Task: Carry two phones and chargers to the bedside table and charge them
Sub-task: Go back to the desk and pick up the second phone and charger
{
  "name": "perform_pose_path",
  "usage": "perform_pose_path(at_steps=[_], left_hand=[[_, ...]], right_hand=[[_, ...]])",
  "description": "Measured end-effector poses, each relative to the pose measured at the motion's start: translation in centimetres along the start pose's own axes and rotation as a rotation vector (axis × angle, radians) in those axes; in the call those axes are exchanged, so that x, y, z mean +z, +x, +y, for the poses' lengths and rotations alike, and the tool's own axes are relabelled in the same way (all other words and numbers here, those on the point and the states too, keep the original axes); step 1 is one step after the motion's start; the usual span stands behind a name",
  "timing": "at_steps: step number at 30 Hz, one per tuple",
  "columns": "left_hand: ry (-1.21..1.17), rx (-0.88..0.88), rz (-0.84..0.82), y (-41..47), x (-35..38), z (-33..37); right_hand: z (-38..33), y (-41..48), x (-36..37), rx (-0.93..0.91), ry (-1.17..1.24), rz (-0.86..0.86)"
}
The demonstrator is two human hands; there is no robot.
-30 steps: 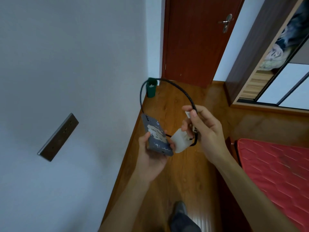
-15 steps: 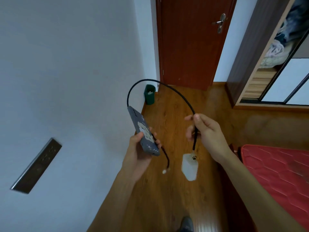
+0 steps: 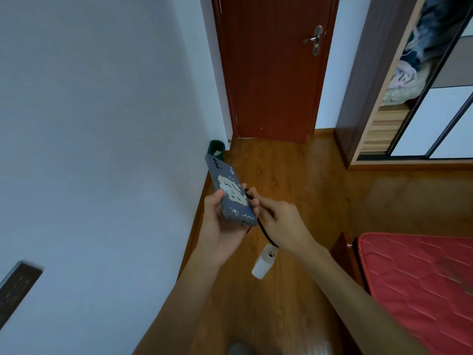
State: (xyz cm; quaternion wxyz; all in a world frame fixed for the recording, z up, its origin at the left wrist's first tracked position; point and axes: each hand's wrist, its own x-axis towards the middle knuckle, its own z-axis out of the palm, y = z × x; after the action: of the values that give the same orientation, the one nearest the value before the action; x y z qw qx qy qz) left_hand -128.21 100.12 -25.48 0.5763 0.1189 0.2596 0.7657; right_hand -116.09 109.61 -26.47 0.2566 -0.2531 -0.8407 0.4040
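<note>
One phone [image 3: 231,194], left hand [image 3: 220,228]; cable [image 3: 263,230], right hand [image 3: 284,222]; wall [image 3: 102,124] alongside.

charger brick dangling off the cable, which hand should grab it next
Right. The right hand pinches the black cable that the charger brick hangs from; the left hand is full with the phone.

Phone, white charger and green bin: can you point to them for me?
phone [image 3: 231,194]: head view, on the cartoon drawing on its case.
white charger [image 3: 263,264]: head view, on its plain side below the paw print.
green bin [image 3: 213,147]: head view, on its left wall.
</note>
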Motion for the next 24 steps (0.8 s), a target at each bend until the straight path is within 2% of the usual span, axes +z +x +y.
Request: perform_pose_path(at_steps=[2,5,10,17,24], left_hand=[[-0.016,-0.024,-0.01,2.2,0.6,0.1],[-0.039,-0.037,-0.043,5.9,1.4,0.7],[0.051,-0.119,-0.095,13.3,2.5,1.8],[0.228,-0.25,-0.183,26.3,3.1,3.6],[0.345,-0.331,-0.177,38.0,3.6,4.7]], right_hand=[[1.0,0.9,-0.6,0.016,0.081,0.041],[3.2,2.6,-1.4,0.168,0.232,0.015],[8.4,6.6,-2.9,0.249,0.217,-0.074],[14.6,15.9,-7.6,0.319,0.331,0.297],[16.9,23.8,-12.5,0.282,0.37,0.508]])
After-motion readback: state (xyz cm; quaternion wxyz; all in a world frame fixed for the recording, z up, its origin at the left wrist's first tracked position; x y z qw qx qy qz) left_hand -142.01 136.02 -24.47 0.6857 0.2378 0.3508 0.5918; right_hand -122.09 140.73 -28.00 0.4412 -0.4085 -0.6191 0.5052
